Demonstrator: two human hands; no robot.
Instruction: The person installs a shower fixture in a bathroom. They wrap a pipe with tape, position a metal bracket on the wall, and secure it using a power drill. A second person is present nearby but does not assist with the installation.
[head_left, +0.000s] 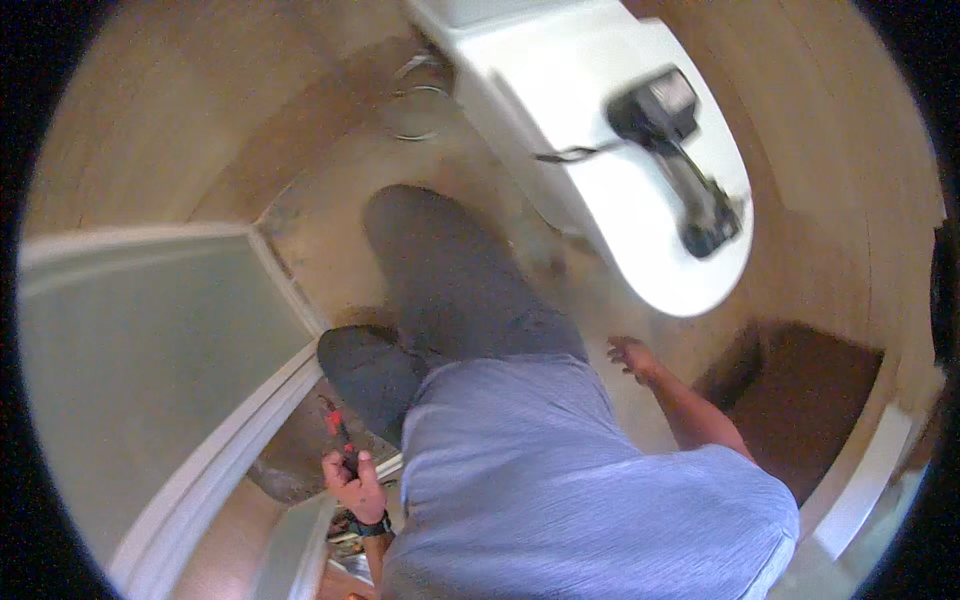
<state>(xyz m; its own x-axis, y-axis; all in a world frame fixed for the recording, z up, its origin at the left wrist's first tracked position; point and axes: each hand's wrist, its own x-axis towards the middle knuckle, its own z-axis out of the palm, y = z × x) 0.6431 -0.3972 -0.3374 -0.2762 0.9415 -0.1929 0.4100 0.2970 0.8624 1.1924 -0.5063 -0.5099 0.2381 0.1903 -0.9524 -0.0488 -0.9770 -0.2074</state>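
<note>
My left hand [356, 487], low on the left with a dark band at its wrist, is closed around a slim red-and-black hand tool [340, 432]. The tool's thin dark tip points up and away from me; blur hides its exact kind. On the right, my right hand [631, 357] hangs in the air with its fingers apart and nothing in them. Beyond it, a black cordless drill [680, 165] with a wrist strap lies on its side on the closed white lid of a toilet [655, 270]. Neither hand touches the drill.
A frosted panel [150, 350] in a white frame [215, 425] stands along my left. Behind the toilet's left side, a looped pale hose [418, 112] lies near the tan wall. A dark brown box-like thing [805, 405] sits at the right, beside white trim [868, 480].
</note>
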